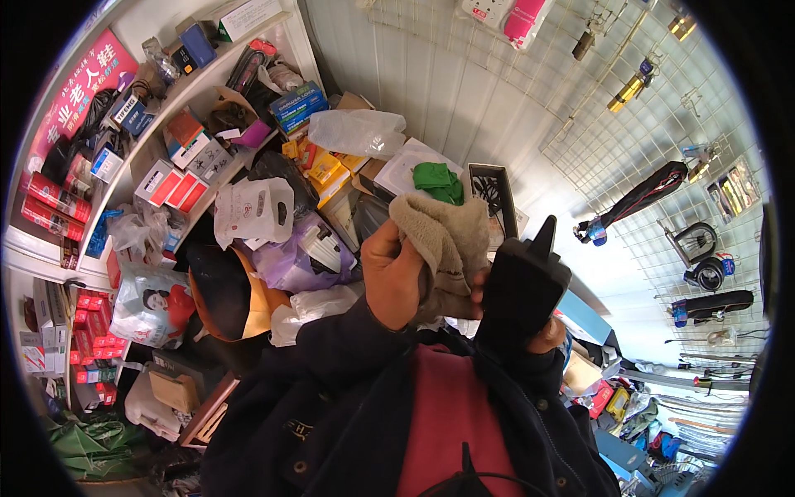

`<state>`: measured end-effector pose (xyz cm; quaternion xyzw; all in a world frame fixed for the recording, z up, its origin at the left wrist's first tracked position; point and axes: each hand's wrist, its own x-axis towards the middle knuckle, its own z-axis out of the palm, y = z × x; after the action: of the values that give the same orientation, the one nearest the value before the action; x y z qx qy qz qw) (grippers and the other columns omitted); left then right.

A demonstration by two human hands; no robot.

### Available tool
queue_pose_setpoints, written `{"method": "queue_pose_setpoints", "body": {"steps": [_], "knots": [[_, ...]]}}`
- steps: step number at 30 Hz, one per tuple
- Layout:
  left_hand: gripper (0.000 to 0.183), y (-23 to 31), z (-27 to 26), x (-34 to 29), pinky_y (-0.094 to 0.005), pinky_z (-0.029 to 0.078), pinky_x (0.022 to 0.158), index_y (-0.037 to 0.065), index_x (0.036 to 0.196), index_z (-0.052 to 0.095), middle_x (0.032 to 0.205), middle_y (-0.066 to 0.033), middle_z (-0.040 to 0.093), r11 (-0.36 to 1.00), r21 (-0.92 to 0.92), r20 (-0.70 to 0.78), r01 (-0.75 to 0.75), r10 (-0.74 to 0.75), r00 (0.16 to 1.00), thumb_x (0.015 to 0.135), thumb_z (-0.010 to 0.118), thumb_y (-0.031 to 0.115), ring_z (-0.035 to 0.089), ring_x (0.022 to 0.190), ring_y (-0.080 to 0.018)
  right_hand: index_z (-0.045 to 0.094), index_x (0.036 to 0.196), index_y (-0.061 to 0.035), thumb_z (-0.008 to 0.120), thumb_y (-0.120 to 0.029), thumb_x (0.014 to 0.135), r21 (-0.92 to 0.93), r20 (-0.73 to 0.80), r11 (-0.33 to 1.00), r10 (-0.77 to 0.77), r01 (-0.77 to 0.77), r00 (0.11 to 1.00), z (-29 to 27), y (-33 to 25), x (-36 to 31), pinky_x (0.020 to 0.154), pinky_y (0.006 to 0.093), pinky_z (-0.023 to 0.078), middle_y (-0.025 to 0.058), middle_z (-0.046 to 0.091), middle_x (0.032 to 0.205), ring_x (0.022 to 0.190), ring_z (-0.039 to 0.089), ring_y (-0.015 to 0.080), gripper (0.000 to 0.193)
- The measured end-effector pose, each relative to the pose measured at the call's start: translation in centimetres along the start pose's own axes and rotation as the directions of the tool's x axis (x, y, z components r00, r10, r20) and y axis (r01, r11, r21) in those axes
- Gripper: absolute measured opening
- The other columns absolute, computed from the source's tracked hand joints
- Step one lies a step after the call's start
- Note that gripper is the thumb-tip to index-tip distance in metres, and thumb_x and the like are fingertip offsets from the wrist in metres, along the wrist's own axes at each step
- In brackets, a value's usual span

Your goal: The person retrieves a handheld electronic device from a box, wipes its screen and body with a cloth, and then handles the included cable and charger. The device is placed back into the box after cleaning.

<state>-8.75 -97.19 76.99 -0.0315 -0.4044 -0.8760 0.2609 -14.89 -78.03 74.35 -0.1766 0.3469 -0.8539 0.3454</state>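
My left hand [391, 277] is closed on a grey-beige cloth [443, 232] that looks thick and fluffy, bunched up in front of my chest. Just to its right, my right hand [546, 336] grips a black blocky object [523, 291] with a short prong sticking up from its top. What kind of object this is I cannot make out. It covers most of my right hand; fingertips show at its left edge, beside the cloth. Whether the cloth touches the black object is unclear.
Beyond the cloth lie a green cloth [437, 182] and an open dark box [493, 195]. Shelves [186, 91] crowded with boxes and bags curve along the left. A wire rack [629, 157] with hanging goods covers the right wall. A purple bag [290, 267] sits left of my hands.
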Motion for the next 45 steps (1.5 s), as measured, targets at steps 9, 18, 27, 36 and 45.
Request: {"method": "queue_pose_setpoints", "body": {"steps": [9, 18, 27, 36, 45], "knots": [[0.039, 0.9, -1.2, 1.2, -0.0256, 0.053, 0.059, -0.003, 0.132, 0.058, 0.089, -0.0058, 0.066, 0.859, 0.371, 0.306, 0.353, -0.472, 0.827, 0.104, 0.058, 0.025, 0.064, 0.068, -0.0104, 0.048, 0.140, 0.0028, 0.063, -0.077, 0.080, -0.049, 0.021, 0.992, 0.115, -0.114, 0.993, 1.8, 2.4, -1.1, 0.071, 0.0336, 0.054, 0.0242, 0.065, 0.115, 0.086, 0.067, 0.0272, 0.102], [0.024, 1.8, -5.3, 3.8, -0.0363, 0.056, 0.075, -0.001, 0.111, 0.070, 0.101, -0.0195, 0.069, 0.756, 0.622, 0.357, -0.205, -0.041, 0.933, 0.089, 0.069, 0.008, 0.071, 0.086, -0.0348, 0.054, 0.131, 0.0069, 0.067, -0.073, 0.075, -0.022, -0.191, 0.988, 0.145, -0.152, 0.971, 4.1, 5.8, 0.7, 0.065, 0.0306, 0.052, 0.0240, 0.067, 0.111, 0.081, 0.067, 0.0248, 0.098], [0.023, 3.5, -8.7, 6.6, -0.0358, 0.056, 0.074, 0.002, 0.102, 0.074, 0.096, -0.0165, 0.072, 0.611, 0.654, 0.493, -0.447, 0.104, 0.864, 0.080, 0.072, 0.000, 0.072, 0.085, -0.0327, 0.052, 0.134, 0.0053, 0.071, -0.070, 0.075, -0.105, -0.220, 0.994, 0.017, -0.041, 0.975, 5.9, 8.7, 3.2, 0.063, 0.0299, 0.050, 0.0241, 0.067, 0.113, 0.080, 0.065, 0.0227, 0.097], [0.029, 4.1, -10.8, 8.4, -0.0249, 0.050, 0.067, -0.004, 0.124, 0.065, 0.092, -0.0046, 0.068, 0.878, 0.388, 0.404, 0.280, -0.435, 0.805, 0.104, 0.058, 0.017, 0.064, 0.075, -0.0089, 0.045, 0.139, 0.0050, 0.049, -0.091, 0.079, -0.189, -0.311, 0.980, -0.118, 0.060, 0.943, 8.9, 10.3, 4.5, 0.057, 0.0280, 0.049, 0.0221, 0.067, 0.099, 0.066, 0.062, 0.0201, 0.113], [0.027, 4.1, -12.0, 10.6, -0.0393, 0.055, 0.079, -0.001, 0.115, 0.068, 0.104, -0.0188, 0.067, 0.806, 0.557, 0.594, -0.202, -0.216, 0.775, 0.089, 0.067, 0.006, 0.067, 0.089, -0.0376, 0.049, 0.135, 0.0071, 0.067, -0.076, 0.075, -0.055, -0.390, 0.997, -0.065, 0.047, 0.918, 9.5, 11.3, 5.9, 0.061, 0.0324, 0.051, 0.0259, 0.067, 0.103, 0.073, 0.064, 0.0247, 0.104]]}}
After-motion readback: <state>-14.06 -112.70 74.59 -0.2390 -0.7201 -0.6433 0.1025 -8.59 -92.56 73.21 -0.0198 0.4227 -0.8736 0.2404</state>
